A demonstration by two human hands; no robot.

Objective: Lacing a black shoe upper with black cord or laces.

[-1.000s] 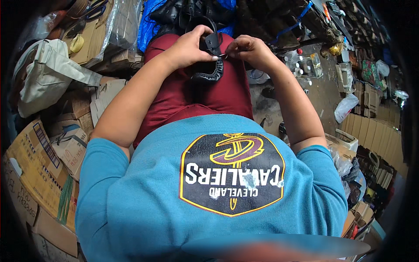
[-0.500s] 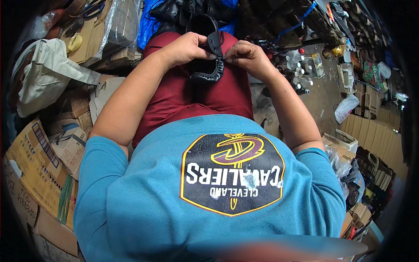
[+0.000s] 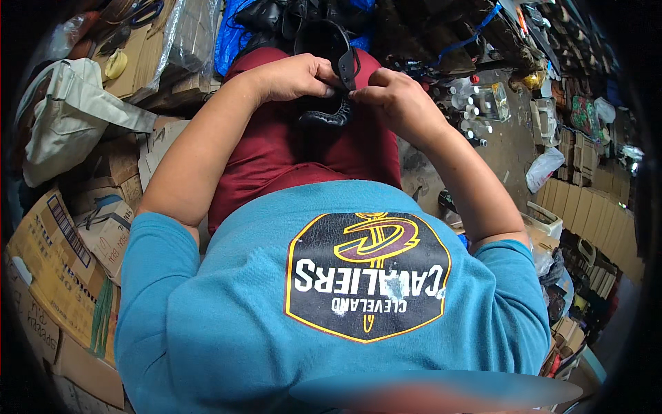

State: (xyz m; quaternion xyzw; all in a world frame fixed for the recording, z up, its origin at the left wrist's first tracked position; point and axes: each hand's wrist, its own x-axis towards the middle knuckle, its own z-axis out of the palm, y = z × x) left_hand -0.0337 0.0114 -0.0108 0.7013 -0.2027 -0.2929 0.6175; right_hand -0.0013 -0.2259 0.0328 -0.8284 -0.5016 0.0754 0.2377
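A black leather shoe upper (image 3: pixel 329 119) lies over my lap, its near end curved with a puckered edge. Its far end is an open loop, and a small tab with holes sticks up from its side. My left hand (image 3: pixel 307 77) grips the upper from the left with thumb and fingers closed. My right hand (image 3: pixel 394 98) pinches the upper's right side, just below the tab. Whether a thread or small tool sits in the right fingertips is too small to tell.
Black shoes (image 3: pixel 265 17) lie on a blue sheet (image 3: pixel 226 41) beyond my knees. Cardboard boxes (image 3: pixel 52 255) and a pale cloth bag (image 3: pixel 65 117) crowd the left. On the right are several bottles (image 3: pixel 470 110), a plastic bag (image 3: pixel 545 169) and a white stool (image 3: pixel 545 219).
My right hand has turned, with its fingers more curled and the elbow moved outward. The upper has tilted and its near end shows narrower. My left hand keeps its hold, shifted slightly.
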